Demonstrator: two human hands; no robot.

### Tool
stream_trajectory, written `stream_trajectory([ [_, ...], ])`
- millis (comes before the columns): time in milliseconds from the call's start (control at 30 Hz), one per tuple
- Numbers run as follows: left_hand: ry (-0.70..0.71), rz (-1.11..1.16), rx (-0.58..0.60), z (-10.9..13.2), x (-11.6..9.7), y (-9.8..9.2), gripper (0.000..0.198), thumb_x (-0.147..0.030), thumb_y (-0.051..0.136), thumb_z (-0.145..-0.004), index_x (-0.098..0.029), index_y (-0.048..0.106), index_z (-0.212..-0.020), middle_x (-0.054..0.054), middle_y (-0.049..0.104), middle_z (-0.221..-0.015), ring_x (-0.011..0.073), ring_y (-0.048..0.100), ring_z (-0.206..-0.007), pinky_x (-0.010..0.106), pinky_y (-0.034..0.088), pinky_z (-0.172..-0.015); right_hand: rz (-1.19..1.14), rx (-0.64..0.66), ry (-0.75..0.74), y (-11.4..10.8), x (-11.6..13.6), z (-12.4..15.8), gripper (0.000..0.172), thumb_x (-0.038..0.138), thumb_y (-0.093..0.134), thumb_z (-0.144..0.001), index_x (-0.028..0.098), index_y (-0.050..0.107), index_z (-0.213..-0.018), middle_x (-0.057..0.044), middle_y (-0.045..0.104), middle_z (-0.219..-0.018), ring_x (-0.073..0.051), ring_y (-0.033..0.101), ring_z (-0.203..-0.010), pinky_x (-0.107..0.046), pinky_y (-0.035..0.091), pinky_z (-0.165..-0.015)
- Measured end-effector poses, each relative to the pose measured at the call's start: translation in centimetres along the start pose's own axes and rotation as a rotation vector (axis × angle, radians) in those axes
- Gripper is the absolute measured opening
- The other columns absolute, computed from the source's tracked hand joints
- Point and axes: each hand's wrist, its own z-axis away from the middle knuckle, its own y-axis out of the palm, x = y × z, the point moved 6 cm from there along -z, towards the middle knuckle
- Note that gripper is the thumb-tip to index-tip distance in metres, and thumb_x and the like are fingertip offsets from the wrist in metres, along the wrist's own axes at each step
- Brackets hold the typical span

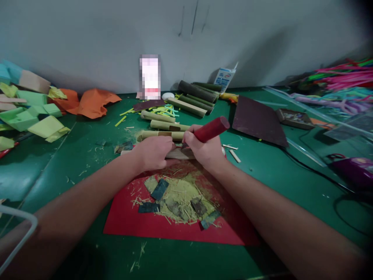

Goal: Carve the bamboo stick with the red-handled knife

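Observation:
My right hand (pixel 205 151) is closed around a tool with a thick red handle (pixel 212 129). Its narrow working end points down and left at a pale bamboo piece (pixel 180 154), though the tip's shape is hard to make out. My left hand (pixel 155 152) grips that bamboo piece from the left, its fingers close to the tool. Beneath lies a red sheet (pixel 125 219) strewn with sawdust (pixel 177 186), shavings and several dark bamboo chips (pixel 160 189). Just beyond my hands rests a bamboo tube with a cut-out notch (pixel 148 135).
More bamboo tubes (pixel 198 91) lie toward the wall, near a carton with a straw (pixel 225 77). A dark brown sheet (pixel 259 120) and a small box (pixel 295 118) are on the right. Folded papers (pixel 32 105) and orange paper (pixel 96 102) fill the left. A black cable (pixel 314 168) crosses at right.

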Motion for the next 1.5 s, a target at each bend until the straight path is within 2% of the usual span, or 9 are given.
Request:
stream_trajectory([
  [233, 0.046, 0.031, -0.007, -0.2, 0.0, 0.2, 0.041, -0.05, 0.054, -0.093, -0.013, 0.068, -0.101, 0.011, 0.067, -0.098, 0.0267, 0.065, -0.091, 0.036, 0.048, -0.075, 0.01, 0.08, 0.086, 0.7, 0.1, 0.6, 0.017, 0.026, 0.053, -0.067, 0.023, 0.045, -0.053, 0.003, 0.047, -0.054, -0.011, 0.043, -0.054, -0.029, 0.034, -0.053],
  [367, 0.03, -0.002, -0.036, -0.2, 0.1, 0.0, 0.042, -0.053, 0.054, -0.092, -0.013, 0.067, -0.095, 0.011, 0.067, -0.093, 0.0247, 0.064, -0.085, 0.034, 0.047, -0.071, 0.031, -0.112, 0.098, -0.6, -0.4, 0.1, 0.018, 0.025, 0.052, -0.071, 0.022, 0.048, -0.054, 0.003, 0.047, -0.053, -0.012, 0.043, -0.055, -0.028, 0.032, -0.053],
  [433, 0.026, -0.01, -0.031, -0.1, 0.0, -0.1, 0.041, -0.052, 0.053, -0.092, -0.013, 0.067, -0.095, 0.011, 0.067, -0.093, 0.0246, 0.064, -0.085, 0.034, 0.047, -0.071, 0.046, -0.126, 0.09, -0.8, -0.5, -0.1, 0.019, 0.025, 0.052, -0.073, 0.022, 0.049, -0.054, 0.003, 0.048, -0.054, -0.012, 0.043, -0.056, -0.028, 0.032, -0.053],
  [867, 0.015, 0.024, -0.001, -0.1, -0.1, -0.2, 0.038, -0.046, 0.056, -0.092, -0.012, 0.068, -0.101, 0.013, 0.066, -0.097, 0.0277, 0.064, -0.09, 0.036, 0.048, -0.074, 0.0, -0.018, 0.04, 0.0, -0.1, 0.2, 0.017, 0.03, 0.054, -0.074, 0.022, 0.05, -0.059, 0.003, 0.049, -0.059, -0.012, 0.043, -0.059, -0.029, 0.035, -0.057],
  [1067, 0.043, 0.04, 0.021, -0.1, -0.1, 0.0, 0.038, -0.046, 0.056, -0.094, -0.013, 0.067, -0.108, 0.012, 0.067, -0.101, 0.0262, 0.065, -0.093, 0.035, 0.048, -0.076, -0.083, 0.036, 0.103, 0.5, 0.1, 0.4, 0.015, 0.028, 0.052, -0.065, 0.023, 0.047, -0.053, 0.003, 0.048, -0.051, -0.011, 0.042, -0.052, -0.028, 0.033, -0.051],
  [1167, 0.043, 0.04, -0.001, -0.1, -0.1, 0.0, 0.04, -0.05, 0.053, -0.095, -0.012, 0.068, -0.099, 0.012, 0.066, -0.096, 0.0256, 0.064, -0.088, 0.035, 0.048, -0.074, -0.05, -0.009, 0.123, 0.1, -0.2, 0.4, 0.016, 0.026, 0.051, -0.063, 0.023, 0.045, -0.049, 0.003, 0.047, -0.05, -0.011, 0.042, -0.053, -0.027, 0.033, -0.05],
  [1267, 0.039, 0.035, -0.034, -0.1, 0.0, -0.1, 0.041, -0.051, 0.053, -0.094, -0.012, 0.067, -0.094, 0.012, 0.065, -0.093, 0.0256, 0.063, -0.085, 0.036, 0.047, -0.072, 0.006, -0.134, 0.116, -0.8, -0.4, 0.2, 0.017, 0.026, 0.052, -0.067, 0.023, 0.047, -0.051, 0.003, 0.046, -0.051, -0.011, 0.041, -0.053, -0.027, 0.032, -0.049],
  [1500, 0.015, 0.019, -0.014, -0.1, -0.1, -0.1, 0.036, -0.047, 0.056, -0.092, -0.013, 0.066, -0.095, 0.012, 0.066, -0.095, 0.0244, 0.063, -0.086, 0.034, 0.047, -0.073, 0.012, -0.09, 0.109, -0.3, -0.7, 0.0, 0.016, 0.028, 0.054, -0.071, 0.022, 0.049, -0.056, 0.003, 0.048, -0.056, -0.011, 0.044, -0.056, -0.027, 0.034, -0.052],
])
